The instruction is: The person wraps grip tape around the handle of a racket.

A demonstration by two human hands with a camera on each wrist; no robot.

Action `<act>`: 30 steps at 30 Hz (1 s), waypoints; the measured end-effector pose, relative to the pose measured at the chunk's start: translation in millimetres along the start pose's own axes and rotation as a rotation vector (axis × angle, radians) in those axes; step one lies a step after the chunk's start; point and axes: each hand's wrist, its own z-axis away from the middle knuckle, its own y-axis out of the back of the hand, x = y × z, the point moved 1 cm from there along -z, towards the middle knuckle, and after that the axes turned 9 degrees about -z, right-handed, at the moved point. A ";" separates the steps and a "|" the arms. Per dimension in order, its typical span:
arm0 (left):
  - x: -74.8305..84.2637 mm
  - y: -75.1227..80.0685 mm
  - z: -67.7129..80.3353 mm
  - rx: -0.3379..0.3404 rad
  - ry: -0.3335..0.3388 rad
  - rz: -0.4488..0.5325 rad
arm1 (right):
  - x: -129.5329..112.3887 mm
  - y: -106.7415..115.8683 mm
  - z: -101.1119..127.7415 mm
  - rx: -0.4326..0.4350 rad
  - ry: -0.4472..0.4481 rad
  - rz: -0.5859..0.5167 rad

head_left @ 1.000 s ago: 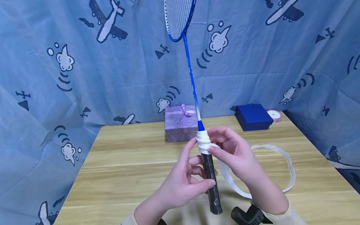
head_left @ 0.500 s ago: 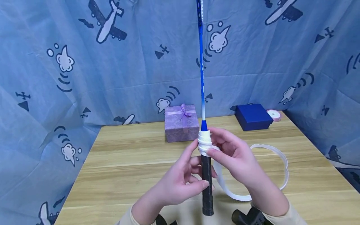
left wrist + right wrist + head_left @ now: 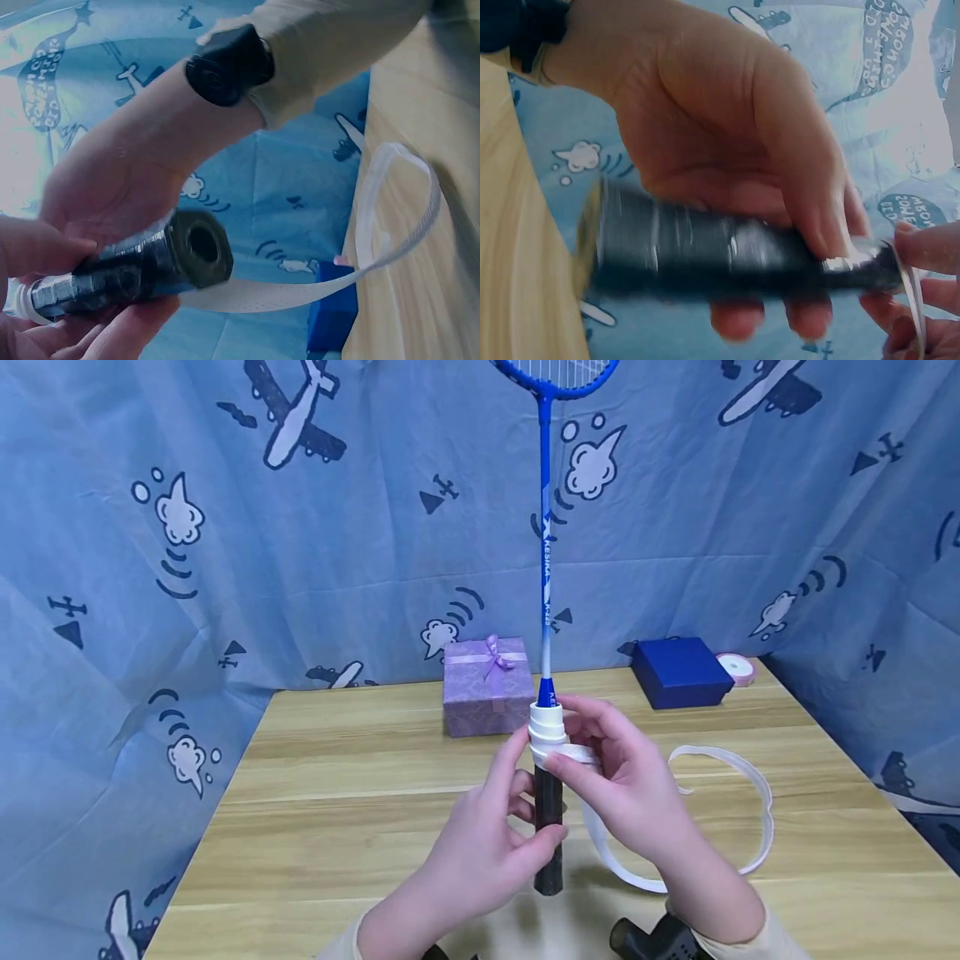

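Observation:
A blue badminton racket (image 3: 545,485) is held upright in front of me, its head cut off by the top of the head view. My left hand (image 3: 480,839) grips the black handle (image 3: 548,827) from the left, with the thumb across its front. White overgrip tape (image 3: 547,727) wraps the upper handle in several overlapping turns. On the right, my right hand (image 3: 626,777) pinches the tape's loose strip (image 3: 765,810) close to the handle; the strip loops down onto the table. The handle's hollow butt end (image 3: 204,247) faces the left wrist camera.
A purple gift box (image 3: 487,693) with a bow stands on the wooden table (image 3: 337,793), behind the racket. A dark blue box (image 3: 678,672) and a pink-edged ribbon roll (image 3: 737,668) sit at the back right. A blue printed curtain (image 3: 360,543) hangs behind.
The racket has turned about its long axis; its head went from angled to edge-on to facing me. The shaft now stands straighter, and the handle's butt is slightly higher. Both hands keep their hold.

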 end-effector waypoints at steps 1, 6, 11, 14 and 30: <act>0.0 0.7 0.2 -0.022 0.002 0.044 | -0.7 1.5 0.0 -0.013 0.010 0.010; 0.0 4.1 0.9 -0.106 0.041 0.198 | -6.4 10.7 -0.1 -0.073 0.018 0.092; -2.8 1.6 -1.4 -0.101 0.055 0.177 | -11.5 13.7 0.0 -0.063 -0.006 0.205; -4.1 -0.8 -2.9 -0.086 0.050 0.151 | -14.7 14.8 0.8 -0.044 -0.010 0.254; -5.6 -3.4 -2.8 -0.103 0.025 0.243 | -10.1 23.6 -3.6 -0.066 -0.041 0.093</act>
